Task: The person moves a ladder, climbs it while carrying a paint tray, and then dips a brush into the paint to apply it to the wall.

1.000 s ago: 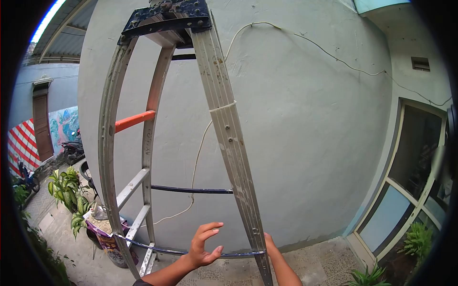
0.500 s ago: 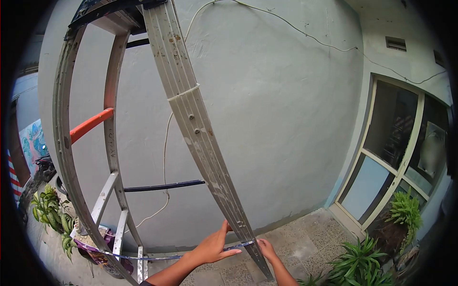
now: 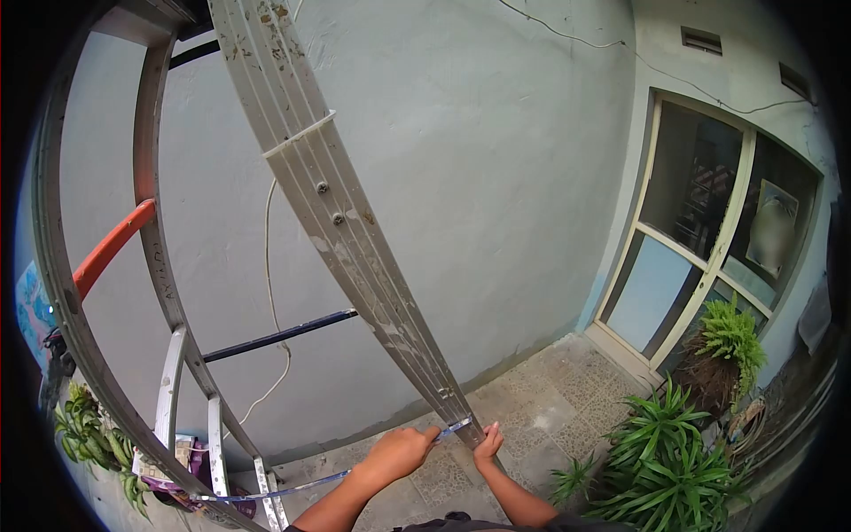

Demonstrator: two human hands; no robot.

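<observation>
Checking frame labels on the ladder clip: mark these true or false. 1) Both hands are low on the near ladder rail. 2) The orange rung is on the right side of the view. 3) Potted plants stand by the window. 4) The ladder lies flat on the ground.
1) True: the left hand and right hand are at the bottom of the near rail, by the thin brace.
2) False: the orange rung is at the left.
3) True: plants sit below the window.
4) False: the ladder stands upright.

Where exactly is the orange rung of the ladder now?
In the head view the orange rung is at the far left, slanting between the two left rails of the ladder, above the dark blue brace and well above both hands.
</observation>
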